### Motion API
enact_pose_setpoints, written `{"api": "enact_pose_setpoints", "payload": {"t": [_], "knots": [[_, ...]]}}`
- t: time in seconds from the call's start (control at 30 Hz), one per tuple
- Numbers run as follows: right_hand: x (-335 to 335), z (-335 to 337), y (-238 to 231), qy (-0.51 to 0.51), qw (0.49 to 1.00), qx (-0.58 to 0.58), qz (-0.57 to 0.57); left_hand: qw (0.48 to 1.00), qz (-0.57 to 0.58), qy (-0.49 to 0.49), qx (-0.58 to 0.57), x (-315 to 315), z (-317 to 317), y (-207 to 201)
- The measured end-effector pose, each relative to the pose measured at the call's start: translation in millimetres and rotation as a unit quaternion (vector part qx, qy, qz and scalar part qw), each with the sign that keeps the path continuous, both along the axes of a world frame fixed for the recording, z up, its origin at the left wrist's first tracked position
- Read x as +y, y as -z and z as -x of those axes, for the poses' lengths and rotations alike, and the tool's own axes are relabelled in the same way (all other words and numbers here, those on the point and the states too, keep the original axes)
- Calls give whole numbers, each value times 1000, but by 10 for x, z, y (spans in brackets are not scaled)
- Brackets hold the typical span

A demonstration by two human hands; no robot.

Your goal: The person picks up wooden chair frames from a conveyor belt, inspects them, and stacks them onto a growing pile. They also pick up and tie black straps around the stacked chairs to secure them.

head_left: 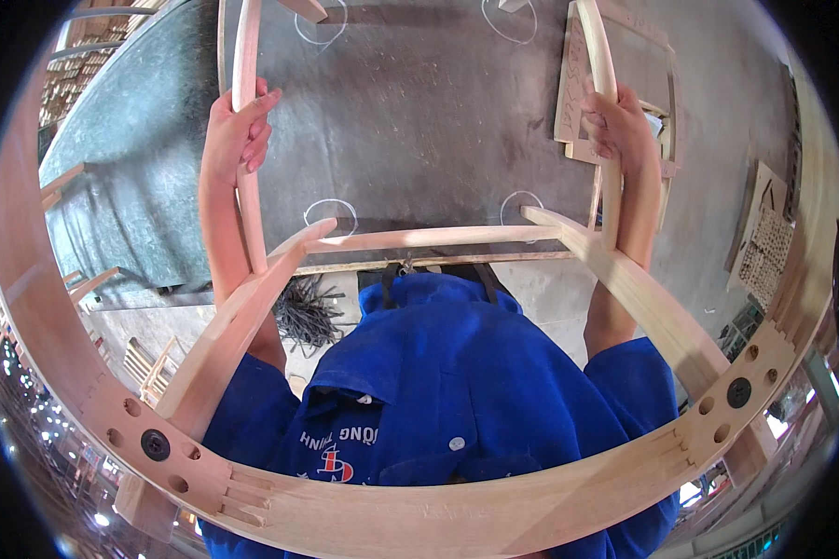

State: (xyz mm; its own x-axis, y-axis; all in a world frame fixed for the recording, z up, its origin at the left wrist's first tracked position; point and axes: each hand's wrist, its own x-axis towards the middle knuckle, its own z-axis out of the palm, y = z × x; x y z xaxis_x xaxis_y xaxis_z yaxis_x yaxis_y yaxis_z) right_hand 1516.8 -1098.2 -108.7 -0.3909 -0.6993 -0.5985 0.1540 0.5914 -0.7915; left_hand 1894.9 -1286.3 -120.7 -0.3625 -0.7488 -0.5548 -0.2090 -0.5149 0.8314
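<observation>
A pale, unfinished wooden chair frame (pixel 475 514) surrounds my arms, its curved top rail sweeping across the near side. Black round fasteners (pixel 156 444) and drilled holes show near both joints of that rail. My left hand (pixel 240 133) is wrapped round the left side rail (pixel 245 51). On the other side, my right hand (pixel 617 130) grips the right side rail (pixel 596 42). A straight cross rail (pixel 438 238) joins the two rear legs (pixel 224 349). Leg ends stand at or beside white circles (pixel 331 203) marked on the dark work surface (pixel 410 121).
Flat wooden template pieces (pixel 573 88) lie right of my right hand. Farther right is a board (pixel 764 244) with many small round pieces. A greenish sheet-covered surface (pixel 130 177) lies on the left. Dark strips (pixel 306 315) hang in a bundle near the table's near edge.
</observation>
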Motion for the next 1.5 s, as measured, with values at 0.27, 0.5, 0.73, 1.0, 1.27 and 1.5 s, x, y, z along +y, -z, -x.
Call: {"api": "enact_pose_setpoints", "payload": {"t": [0.27,0.5,0.73,1.0,1.27,1.5], "knots": [[16,6,-18,8,999,-29,13,1000,4,2,-9,5,10,-21],[19,17,-21,13,998,-56,34,1000,14,-5,-19,22,42,-55],[35,36,-1,-7,999,-36,40,1000,6,-4,11,1,-27,7],[43,54,111,-65,995,47,60,967,223,7,-126,-14,-84,90],[909,353,-964,135,957,157,202,866,444,-229,19,706,-1571,-1064],[1930,85,-1999,86,596,472,643,552,821,-141,-41,1631,-1517,-2173]]}}
